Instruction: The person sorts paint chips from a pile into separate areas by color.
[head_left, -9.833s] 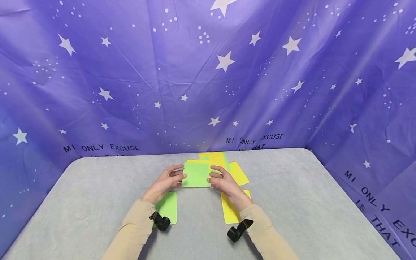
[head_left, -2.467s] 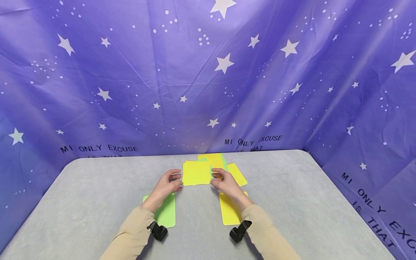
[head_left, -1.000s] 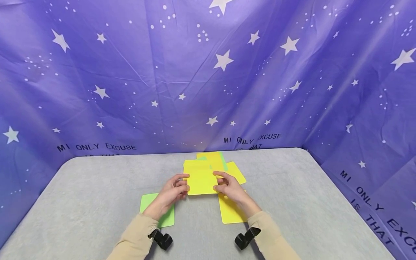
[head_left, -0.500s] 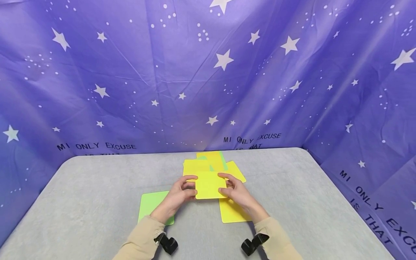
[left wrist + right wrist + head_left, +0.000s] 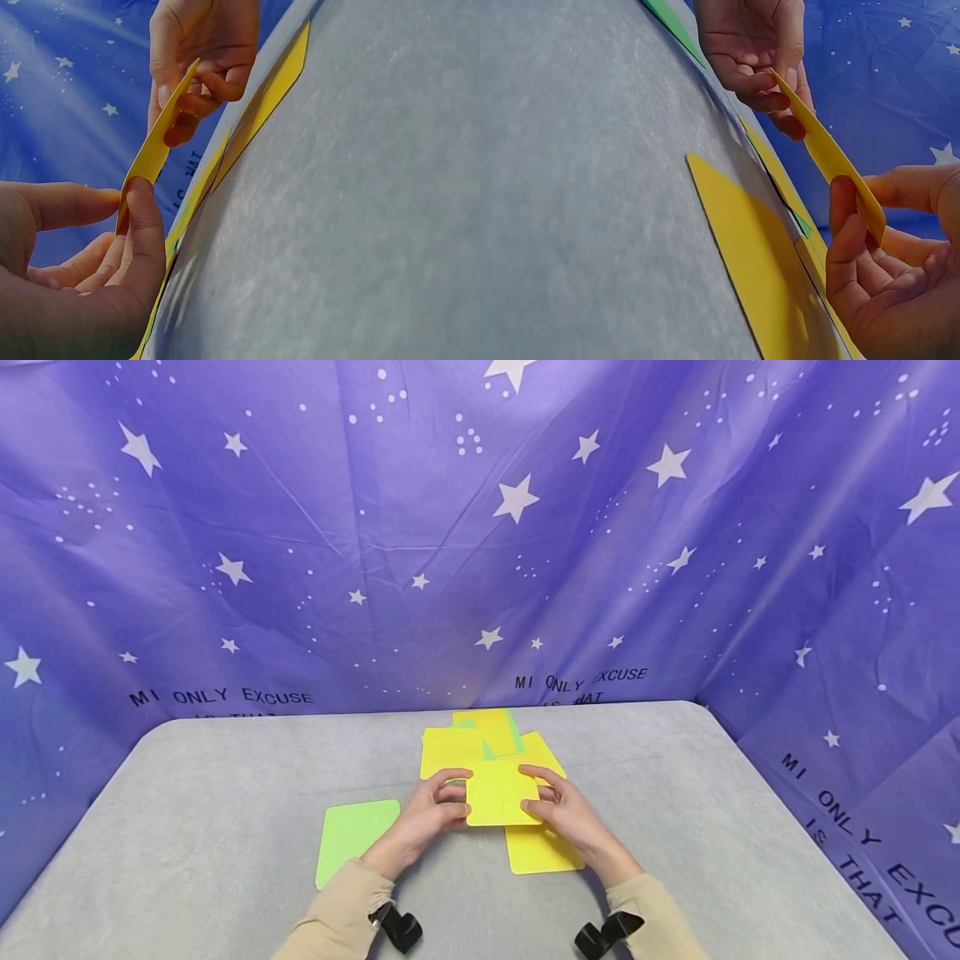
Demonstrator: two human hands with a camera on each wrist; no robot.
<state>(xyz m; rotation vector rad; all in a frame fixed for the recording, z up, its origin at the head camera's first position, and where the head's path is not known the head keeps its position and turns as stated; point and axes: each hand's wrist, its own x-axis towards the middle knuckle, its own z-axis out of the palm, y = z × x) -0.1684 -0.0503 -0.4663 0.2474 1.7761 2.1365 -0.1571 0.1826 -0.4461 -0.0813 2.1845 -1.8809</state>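
A yellow card is held up off the table between both hands. My left hand pinches its left edge, thumb on the near face and fingers behind. At the opposite edge my right hand pinches it the same way. Both wrist views show the thin card side-on, raised above the tabletop. Below it and nearer me lies another yellow card, partly covered by the held one in the head view. A green card lies flat beside my left forearm.
Behind the hands, several yellow and green cards overlap in a loose pile, with one yellow card at its left and another yellow card at its right. The grey table ends at a purple star-printed curtain.
The hands have lifted a yellow card from the pile and carried it toward me and to the right. Earlier, a green card was between them. The green and yellow cards nearer me have stayed.
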